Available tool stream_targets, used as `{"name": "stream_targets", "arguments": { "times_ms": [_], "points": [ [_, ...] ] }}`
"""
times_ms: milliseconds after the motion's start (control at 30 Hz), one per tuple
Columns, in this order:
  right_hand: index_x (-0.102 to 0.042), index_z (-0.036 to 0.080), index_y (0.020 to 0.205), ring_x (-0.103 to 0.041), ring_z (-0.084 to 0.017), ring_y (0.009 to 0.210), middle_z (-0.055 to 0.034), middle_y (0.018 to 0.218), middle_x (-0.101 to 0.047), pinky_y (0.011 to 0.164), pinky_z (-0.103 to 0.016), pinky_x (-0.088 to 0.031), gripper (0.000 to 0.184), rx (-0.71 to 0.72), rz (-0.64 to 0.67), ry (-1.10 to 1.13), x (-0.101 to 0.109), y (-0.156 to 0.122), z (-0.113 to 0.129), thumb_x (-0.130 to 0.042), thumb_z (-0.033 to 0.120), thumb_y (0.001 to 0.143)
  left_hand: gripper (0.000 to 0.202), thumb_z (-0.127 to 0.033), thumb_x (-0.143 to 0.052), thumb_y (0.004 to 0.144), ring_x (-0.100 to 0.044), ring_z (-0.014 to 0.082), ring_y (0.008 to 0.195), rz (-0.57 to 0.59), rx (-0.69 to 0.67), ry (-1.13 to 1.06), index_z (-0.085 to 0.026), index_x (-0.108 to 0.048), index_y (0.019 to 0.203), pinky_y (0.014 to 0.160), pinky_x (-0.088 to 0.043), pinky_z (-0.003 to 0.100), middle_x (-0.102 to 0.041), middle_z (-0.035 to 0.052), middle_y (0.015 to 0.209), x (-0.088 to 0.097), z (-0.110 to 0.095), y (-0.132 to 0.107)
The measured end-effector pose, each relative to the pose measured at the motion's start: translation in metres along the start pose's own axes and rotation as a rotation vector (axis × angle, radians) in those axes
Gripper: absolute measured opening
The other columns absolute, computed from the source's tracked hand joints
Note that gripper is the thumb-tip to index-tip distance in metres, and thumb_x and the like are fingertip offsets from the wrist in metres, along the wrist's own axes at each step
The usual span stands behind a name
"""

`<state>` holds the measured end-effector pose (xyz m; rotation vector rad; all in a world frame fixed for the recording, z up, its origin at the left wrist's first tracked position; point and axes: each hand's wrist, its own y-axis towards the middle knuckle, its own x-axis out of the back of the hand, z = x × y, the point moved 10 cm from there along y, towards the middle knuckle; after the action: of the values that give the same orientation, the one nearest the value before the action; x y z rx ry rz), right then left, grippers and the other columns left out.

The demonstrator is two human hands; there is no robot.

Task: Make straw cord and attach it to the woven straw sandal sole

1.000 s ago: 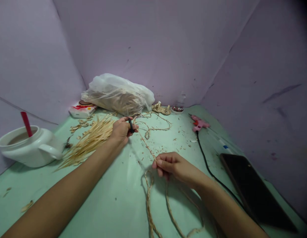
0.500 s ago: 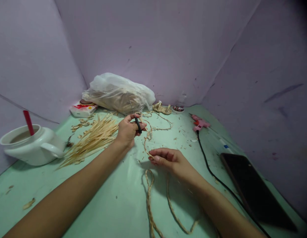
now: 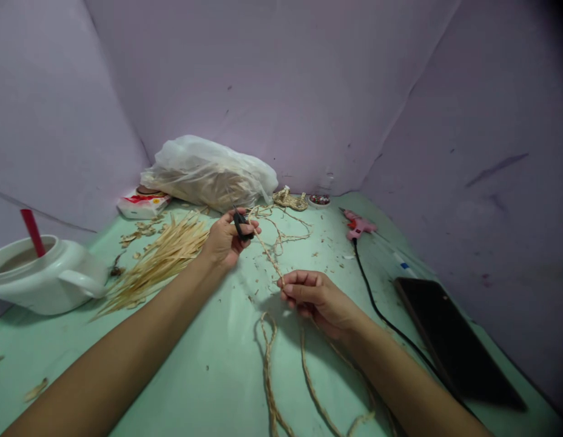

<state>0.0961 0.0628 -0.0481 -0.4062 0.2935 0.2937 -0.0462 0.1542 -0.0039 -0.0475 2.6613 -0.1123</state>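
Note:
My left hand [image 3: 221,244] is closed around small black-handled scissors [image 3: 241,227], their thin blades pointing away. A braided straw-coloured cord [image 3: 267,252] runs nearly straight from beside those fingers down to my right hand [image 3: 318,301]. There, thumb and fingers pinch it, and more cord trails under the wrist. Whether the left fingers also grip the cord, I cannot tell. Beyond the hands, thin cord lies in loose loops on the green tabletop [image 3: 181,364]. Closer to me lies a doubled length of cord [image 3: 267,364].
Dry straw strips [image 3: 165,255] lie left, near a white pot [image 3: 58,276] holding liquid and a red stick. At the back sit a stuffed plastic bag [image 3: 209,170], a woven piece [image 3: 290,199] and a bead dish [image 3: 319,201]. Right are a pink glue gun [image 3: 358,224] and dark tablet [image 3: 454,340].
The cord between my hands has gone from slack and curved to nearly straight. The scissors have turned in my left hand, showing more of their handles. The whole view has shifted slightly.

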Motion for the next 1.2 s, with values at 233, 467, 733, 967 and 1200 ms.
{"name": "stream_targets", "arguments": {
  "times_ms": [233,467,733,967,1200],
  "points": [
    [-0.069,0.016,0.066,-0.051,-0.008,0.051,-0.0014,0.058,-0.066,0.047,-0.019,-0.032,0.016,0.280,-0.100,-0.110,0.004,-0.006,0.026,-0.075,0.024,0.054,0.042,-0.002,-0.056,0.049,-0.062,0.0133,0.053,-0.054,0.039,0.170,-0.019,-0.045,0.086,0.035,-0.029,0.013,-0.061,-0.0024,0.060,0.013,0.018,0.007],
    [-0.069,0.014,0.066,-0.037,-0.005,0.041,-0.0019,0.055,-0.065,0.042,-0.021,-0.023,0.019,0.244,-0.329,-0.168,0.033,-0.005,0.033,-0.071,0.023,0.050,0.035,-0.009,-0.069,0.048,-0.052,0.0108,0.036,-0.129,-0.076,0.506,-0.016,-0.056,0.080,0.034,-0.028,0.015,-0.057,-0.0044,0.046,0.029,0.004,0.011],
    [-0.068,0.016,0.064,-0.049,-0.010,0.050,-0.0008,0.055,-0.064,0.050,-0.023,-0.033,0.017,0.332,-0.439,-0.161,0.053,-0.010,0.048,-0.068,0.021,0.048,0.031,-0.026,-0.059,0.068,-0.056,0.0123,0.060,0.462,-0.398,1.167,-0.017,-0.061,0.098,0.056,-0.043,0.022,-0.063,-0.0007,0.068,-0.047,-0.020,-0.041],
    [-0.071,0.017,0.071,-0.048,-0.012,0.051,-0.0003,0.057,-0.063,0.050,-0.025,-0.034,0.021,0.406,-0.548,-0.345,0.063,-0.015,0.056,-0.061,0.023,0.054,0.030,-0.023,-0.056,0.066,-0.056,0.0145,0.065,0.457,-0.540,1.353,-0.020,-0.062,0.096,0.060,-0.041,0.026,-0.063,-0.0003,0.074,-0.069,-0.015,-0.061],
    [-0.071,0.019,0.069,-0.049,-0.011,0.051,0.0013,0.056,-0.062,0.052,-0.025,-0.036,0.019,0.399,-0.356,-0.520,0.025,-0.016,0.049,-0.056,0.017,0.058,0.043,-0.028,-0.073,0.054,-0.054,0.0108,0.045,0.158,0.136,0.420,-0.014,-0.057,0.091,0.038,-0.028,0.016,-0.063,0.0035,0.061,-0.033,0.024,-0.038]
  ]
}}
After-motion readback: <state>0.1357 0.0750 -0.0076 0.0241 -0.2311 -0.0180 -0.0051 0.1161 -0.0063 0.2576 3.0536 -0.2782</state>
